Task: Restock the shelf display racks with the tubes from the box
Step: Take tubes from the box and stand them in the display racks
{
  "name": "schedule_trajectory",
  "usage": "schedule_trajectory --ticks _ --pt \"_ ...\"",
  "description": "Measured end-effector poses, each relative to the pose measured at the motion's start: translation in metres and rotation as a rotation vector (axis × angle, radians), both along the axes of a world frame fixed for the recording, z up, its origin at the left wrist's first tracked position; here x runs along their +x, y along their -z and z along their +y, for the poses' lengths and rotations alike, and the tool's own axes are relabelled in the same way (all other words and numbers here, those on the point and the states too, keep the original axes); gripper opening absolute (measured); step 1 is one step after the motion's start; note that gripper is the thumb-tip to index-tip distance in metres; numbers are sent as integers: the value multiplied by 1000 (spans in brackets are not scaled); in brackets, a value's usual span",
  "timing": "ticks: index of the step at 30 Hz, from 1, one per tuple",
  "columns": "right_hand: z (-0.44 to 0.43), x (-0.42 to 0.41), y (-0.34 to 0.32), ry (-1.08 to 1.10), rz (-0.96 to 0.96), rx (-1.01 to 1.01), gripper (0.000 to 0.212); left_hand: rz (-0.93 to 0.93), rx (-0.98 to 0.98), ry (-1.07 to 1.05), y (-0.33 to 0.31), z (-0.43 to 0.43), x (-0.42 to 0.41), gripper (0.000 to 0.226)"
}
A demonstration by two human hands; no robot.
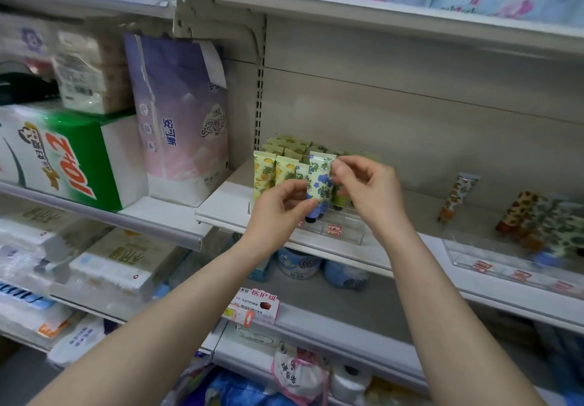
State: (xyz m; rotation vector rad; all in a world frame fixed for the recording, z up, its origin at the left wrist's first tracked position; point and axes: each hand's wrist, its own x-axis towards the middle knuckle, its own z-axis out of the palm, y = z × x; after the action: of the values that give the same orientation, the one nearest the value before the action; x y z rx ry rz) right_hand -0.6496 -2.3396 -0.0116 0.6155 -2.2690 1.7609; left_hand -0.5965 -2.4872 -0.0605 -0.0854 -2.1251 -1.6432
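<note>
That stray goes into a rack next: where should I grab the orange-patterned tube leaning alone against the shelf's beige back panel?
I'd pinch the orange-patterned tube across its mid-body, coming from the front. It leans tilted on the beige back panel, flat crimped end up, narrow end down, so the rear is blocked while both sides stand free.

A left hand (281,204) and a right hand (368,190) hold one small tube with blue flowers (319,181), cap down, over a clear plastic rack (343,230) on the pale shelf (221,209). The left hand pinches its lower part and the right hand pinches its top corner. Yellow pineapple tubes (264,173) stand in the rack just to the left, and more patterned tubes (537,220) lie in a second clear rack (505,261) well off to the right.
</note>
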Motion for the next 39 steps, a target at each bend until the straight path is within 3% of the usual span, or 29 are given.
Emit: schedule_trajectory --ticks 7,12,19,39 --pt "4 -2 -13 -42 4 -55 12 13 -88 -3 -6 4 0 32" --pt "11 -14 -17 19 39 -75 12 362 -529 -333 -21 -9 -3 19" --pt "6 -22 -8 32 45 -18 13 472 -923 -432 -31 -24 -30 17" --pt "7 -22 9 -21 42 109 15 415 -863 -432 -23 -24 -35 17"
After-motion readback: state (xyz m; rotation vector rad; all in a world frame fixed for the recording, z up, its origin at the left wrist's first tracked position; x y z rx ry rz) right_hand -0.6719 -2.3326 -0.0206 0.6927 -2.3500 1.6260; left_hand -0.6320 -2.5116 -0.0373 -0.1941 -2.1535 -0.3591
